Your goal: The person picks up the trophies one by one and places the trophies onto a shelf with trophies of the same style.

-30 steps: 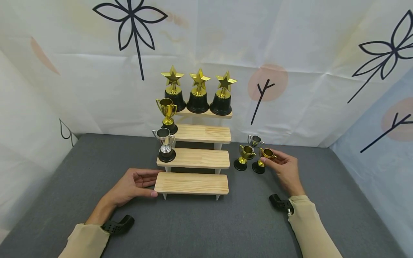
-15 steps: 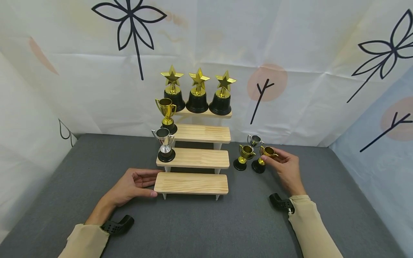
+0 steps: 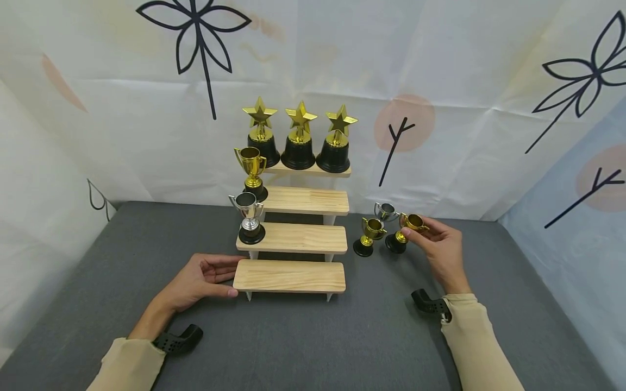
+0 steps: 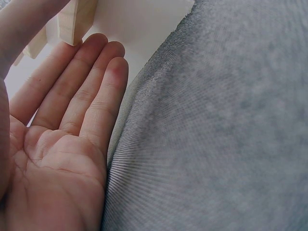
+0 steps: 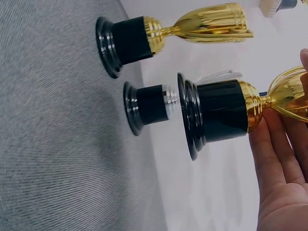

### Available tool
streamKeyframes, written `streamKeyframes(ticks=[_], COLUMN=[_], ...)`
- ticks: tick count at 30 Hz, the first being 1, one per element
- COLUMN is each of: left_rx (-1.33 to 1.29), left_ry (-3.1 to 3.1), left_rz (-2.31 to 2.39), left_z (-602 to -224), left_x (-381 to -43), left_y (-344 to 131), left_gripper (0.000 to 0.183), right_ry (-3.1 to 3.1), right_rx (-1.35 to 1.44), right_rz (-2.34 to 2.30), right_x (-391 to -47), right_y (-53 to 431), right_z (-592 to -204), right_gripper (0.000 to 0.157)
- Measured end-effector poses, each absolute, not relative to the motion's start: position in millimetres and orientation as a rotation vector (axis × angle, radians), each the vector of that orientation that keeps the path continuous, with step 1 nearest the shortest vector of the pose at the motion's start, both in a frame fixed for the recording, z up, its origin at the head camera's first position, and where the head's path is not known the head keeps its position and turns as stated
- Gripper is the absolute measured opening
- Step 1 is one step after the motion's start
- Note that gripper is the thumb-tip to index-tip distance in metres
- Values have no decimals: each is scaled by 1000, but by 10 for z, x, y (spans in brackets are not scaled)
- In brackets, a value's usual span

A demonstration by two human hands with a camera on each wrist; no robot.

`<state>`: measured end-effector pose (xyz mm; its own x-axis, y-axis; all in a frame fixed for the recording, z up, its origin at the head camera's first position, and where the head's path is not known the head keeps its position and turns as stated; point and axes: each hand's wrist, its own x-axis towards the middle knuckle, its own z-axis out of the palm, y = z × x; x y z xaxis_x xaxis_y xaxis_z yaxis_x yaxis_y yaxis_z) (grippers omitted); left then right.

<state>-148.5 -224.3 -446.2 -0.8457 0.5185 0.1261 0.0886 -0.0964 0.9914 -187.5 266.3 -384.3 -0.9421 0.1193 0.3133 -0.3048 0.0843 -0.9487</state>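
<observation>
Resting left hand (image 3: 206, 278) with straight fingers at the lowest step (image 3: 289, 276), probably for steadying it. Farther, pinching a gold cup (image 5: 231, 107) by its upper part in right hand (image 3: 440, 247), above the table (image 3: 293, 347), perhaps to leave the base free.

gloss and weave
the gold cup (image 5: 251, 103) is finished glossy, the shelves (image 3: 289, 276) in smooth wood, the counter (image 3: 293, 347) in matt cloth.

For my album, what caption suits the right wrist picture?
Right hand holds one gold trophy; another gold trophy and a silver trophy stand nearby.
</observation>
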Motion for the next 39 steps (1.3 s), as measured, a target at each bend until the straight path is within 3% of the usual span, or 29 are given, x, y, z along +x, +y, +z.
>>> streamKeyframes(ticks=[39], left_rx=[653], left_ry=[1901], left_rz=[2008], left_z=[-4473], left_x=[-1494], left_y=[-2254], left_gripper=[73], right_ry=[-1997], right_rx=[253], right_rz=[1848], right_x=[-1668], right_y=[2443], right_z=[-3417], right_gripper=[37])
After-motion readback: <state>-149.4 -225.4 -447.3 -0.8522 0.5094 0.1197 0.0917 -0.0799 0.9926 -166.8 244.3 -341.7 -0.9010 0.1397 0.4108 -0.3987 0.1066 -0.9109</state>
